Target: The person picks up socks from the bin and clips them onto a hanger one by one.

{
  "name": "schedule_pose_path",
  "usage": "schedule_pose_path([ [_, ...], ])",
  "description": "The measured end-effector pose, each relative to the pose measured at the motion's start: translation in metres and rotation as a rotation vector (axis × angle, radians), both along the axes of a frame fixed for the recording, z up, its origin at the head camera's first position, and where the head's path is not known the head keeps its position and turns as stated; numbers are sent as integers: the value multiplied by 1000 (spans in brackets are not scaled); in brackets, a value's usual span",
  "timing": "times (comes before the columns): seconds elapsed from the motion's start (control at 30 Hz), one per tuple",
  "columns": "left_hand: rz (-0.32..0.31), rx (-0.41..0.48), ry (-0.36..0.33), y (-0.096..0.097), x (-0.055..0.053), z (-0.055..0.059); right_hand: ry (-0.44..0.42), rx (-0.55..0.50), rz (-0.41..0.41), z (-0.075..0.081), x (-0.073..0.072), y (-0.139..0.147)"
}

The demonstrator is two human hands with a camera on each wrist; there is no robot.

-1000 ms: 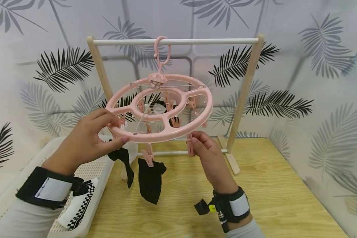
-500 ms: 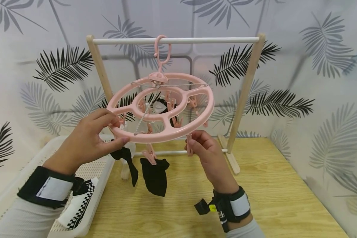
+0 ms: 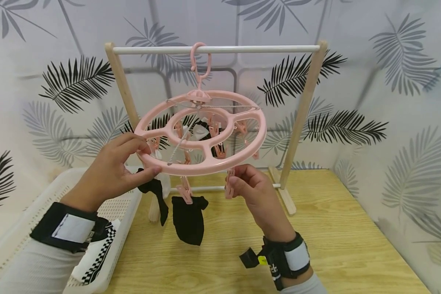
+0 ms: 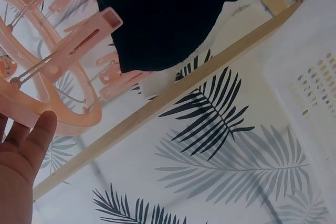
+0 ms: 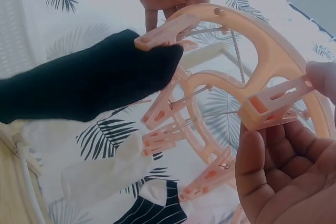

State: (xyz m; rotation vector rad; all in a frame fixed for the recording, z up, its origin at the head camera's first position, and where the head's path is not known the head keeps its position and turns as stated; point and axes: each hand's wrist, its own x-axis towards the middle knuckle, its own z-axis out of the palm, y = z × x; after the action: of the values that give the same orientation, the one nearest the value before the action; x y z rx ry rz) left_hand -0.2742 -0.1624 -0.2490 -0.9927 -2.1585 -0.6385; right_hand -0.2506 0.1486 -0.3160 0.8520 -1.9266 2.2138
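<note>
A pink round clip hanger (image 3: 206,165) hangs by its hook from the white rod of a wooden rack. My left hand (image 3: 114,167) grips its left front rim between thumb and fingers. At the front right below the rim, my right hand (image 3: 255,190) pinches a pink clothespin (image 3: 229,185) that holds no cloth. Another clothespin (image 3: 185,191) clamps a black sock (image 3: 188,220) hanging at the front. Farther left hangs a second black sock (image 3: 156,192). In the right wrist view, a white sock (image 5: 107,169) and a black striped sock (image 5: 157,203) hang behind.
At left a white perforated basket (image 3: 130,216) holds a black-and-white checkered sock (image 3: 99,253). The rack's wooden post (image 3: 305,110) stands on the right, its foot (image 3: 287,200) on the wood-grain table (image 3: 338,237). A leaf-patterned curtain is behind.
The hanger has turned and shifted slightly right, with my left hand still on its rim. My right hand, still pinching its clothespin, has moved slightly left. The front black sock has swung a little.
</note>
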Motion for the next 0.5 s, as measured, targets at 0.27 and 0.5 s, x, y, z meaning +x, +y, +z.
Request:
schedule_pose_path([
  [0.27, -22, 11, 7, -3, -6, -7, -1, 18, 21, -1, 1, 2],
  [0.5, -17, 8, 55, -4, -8, -13, -2, 34, 19, -2, 1, 2],
])
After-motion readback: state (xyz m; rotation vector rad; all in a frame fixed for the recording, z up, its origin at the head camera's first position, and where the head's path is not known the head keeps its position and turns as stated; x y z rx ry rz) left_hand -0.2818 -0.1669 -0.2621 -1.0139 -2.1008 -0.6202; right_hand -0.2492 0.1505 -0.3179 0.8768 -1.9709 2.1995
